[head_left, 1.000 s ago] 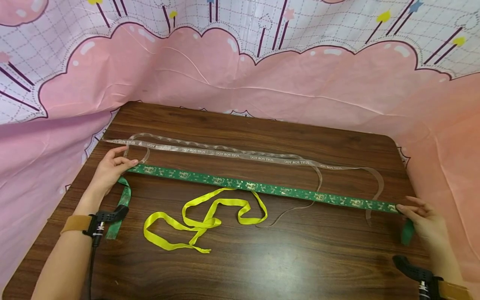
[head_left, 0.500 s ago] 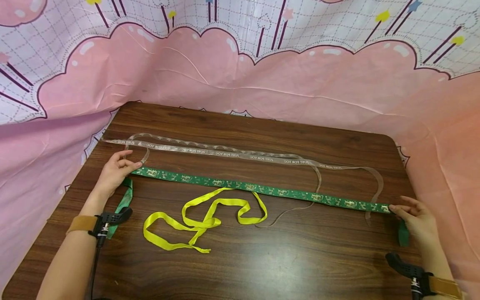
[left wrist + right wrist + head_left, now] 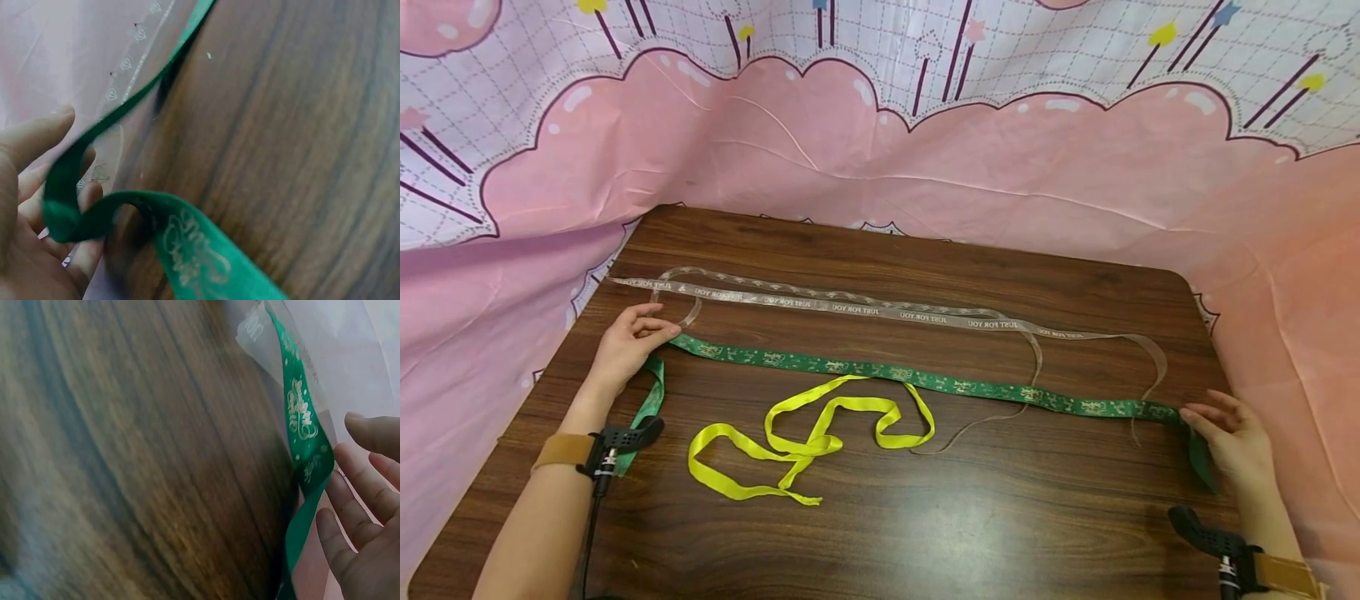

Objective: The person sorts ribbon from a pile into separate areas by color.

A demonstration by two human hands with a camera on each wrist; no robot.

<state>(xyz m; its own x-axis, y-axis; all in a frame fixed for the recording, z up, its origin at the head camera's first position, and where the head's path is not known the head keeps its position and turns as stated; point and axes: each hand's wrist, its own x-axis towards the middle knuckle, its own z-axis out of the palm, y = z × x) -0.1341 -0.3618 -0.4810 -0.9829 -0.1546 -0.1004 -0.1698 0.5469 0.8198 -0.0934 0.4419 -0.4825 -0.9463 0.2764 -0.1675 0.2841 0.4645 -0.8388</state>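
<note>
A green ribbon (image 3: 895, 374) with gold print stretches across the table between my hands, slightly wavy. At its left end my left hand (image 3: 625, 343) has thumb and fingers apart; in the left wrist view the ribbon's bend (image 3: 61, 212) lies against the fingers, with the thumb (image 3: 40, 134) off it. A tail hangs down beside that wrist. My right hand (image 3: 1232, 433) is at the other end. In the right wrist view its fingers (image 3: 350, 506) are nearly straight, their tips right at the ribbon's edge, and the thumb (image 3: 378, 434) stands away.
Behind the green ribbon lies a sheer white ribbon (image 3: 857, 308) printed "JUST FOR YOU", its curled right end passing under the green one. A yellow ribbon (image 3: 722, 483) lies in loose loops in front. Pink patterned cloth (image 3: 865, 125) hangs around the wooden table (image 3: 1037, 517).
Both hands have come slightly inward and their fingers have loosened from the green ribbon. The ribbon has gone from taut to slack, with its right end now twisted.
</note>
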